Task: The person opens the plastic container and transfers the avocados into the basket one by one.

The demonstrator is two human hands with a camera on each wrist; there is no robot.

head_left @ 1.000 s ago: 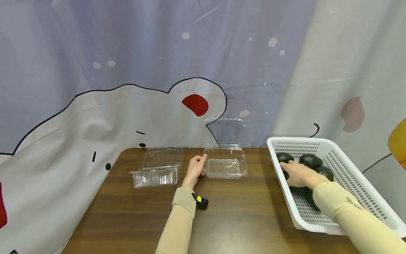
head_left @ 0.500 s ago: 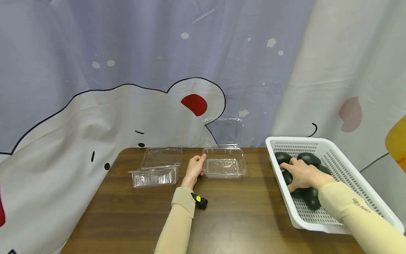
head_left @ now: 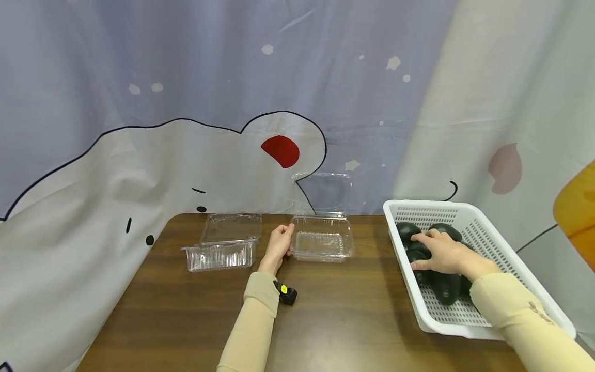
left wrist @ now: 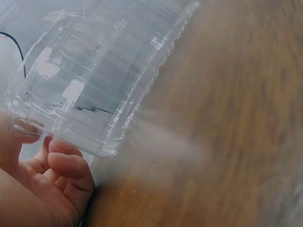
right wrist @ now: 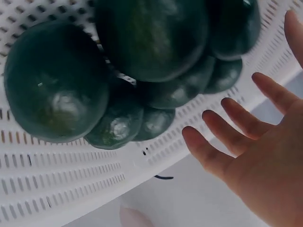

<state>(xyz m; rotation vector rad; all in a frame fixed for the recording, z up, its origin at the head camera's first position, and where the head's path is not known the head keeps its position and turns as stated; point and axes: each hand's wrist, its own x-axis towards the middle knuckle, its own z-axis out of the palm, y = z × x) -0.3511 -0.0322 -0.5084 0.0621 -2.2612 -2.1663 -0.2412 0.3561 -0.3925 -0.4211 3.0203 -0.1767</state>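
Closest to me, a small black and yellow gadget [head_left: 285,293] lies on the brown tabletop [head_left: 186,320] by the left sleeve. To the right, the right hand [head_left: 441,254] reaches into the white basket [head_left: 488,227], fingers [right wrist: 222,151] spread straight and gripping nothing, hovering just over the dark green avocados [head_left: 443,287]. I count about six, heaped and touching at the basket's near end. They look firm, fairly heavy and smooth-skinned, so I'd judge a whole-palm wrap round the middle safest; a fingertip pinch might slip. Farther back, the left hand [head_left: 278,247] curls round the near-left corner of an open clear clamshell box [head_left: 321,243], pinching its rim. It looks light, thin and springy, likely to skid or buckle. A second clear box [head_left: 220,248] sits apart to its left. Behind hangs a printed curtain [head_left: 139,129].
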